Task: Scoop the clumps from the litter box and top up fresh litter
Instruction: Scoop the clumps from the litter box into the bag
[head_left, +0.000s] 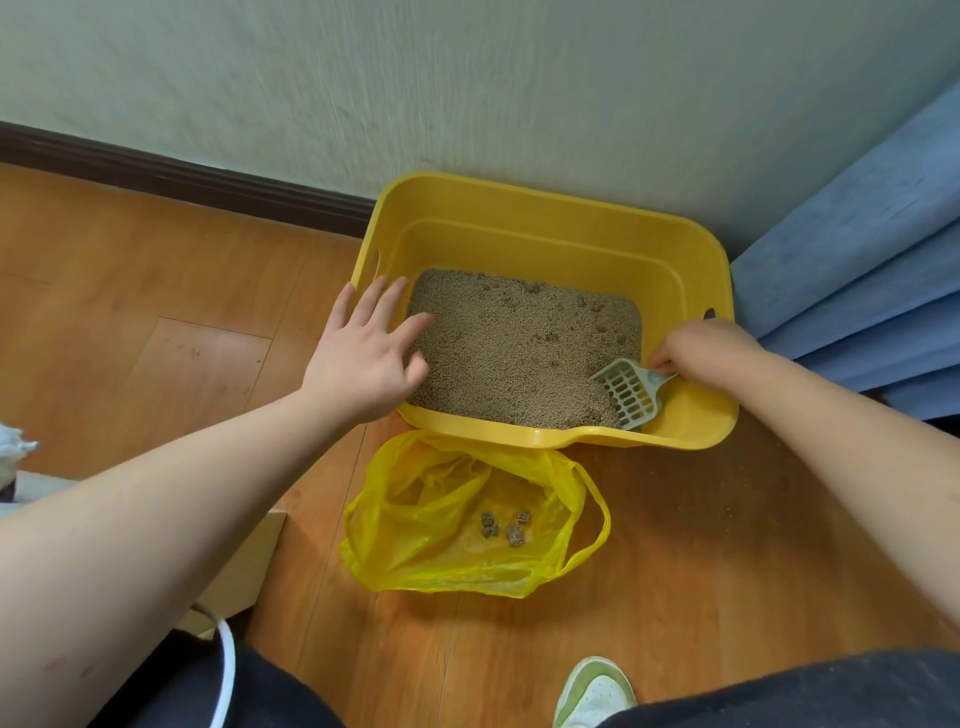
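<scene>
Four clumps (505, 526) lie in our yellow bag (426, 540), our right hand (698, 347) grips the scoop (631, 387) in the litter box (524, 218), left hand (366, 348) fingers spread wide, with topping-up seemingly left.

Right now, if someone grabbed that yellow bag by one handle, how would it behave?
Probably floppy: the bag is thin, crinkled plastic lying slumped on the floor. It looks light, holding only a few small clumps, so it should lift easily. Lifted by one handle, the mouth would likely sag and the clumps slide to the lowest corner.
</scene>
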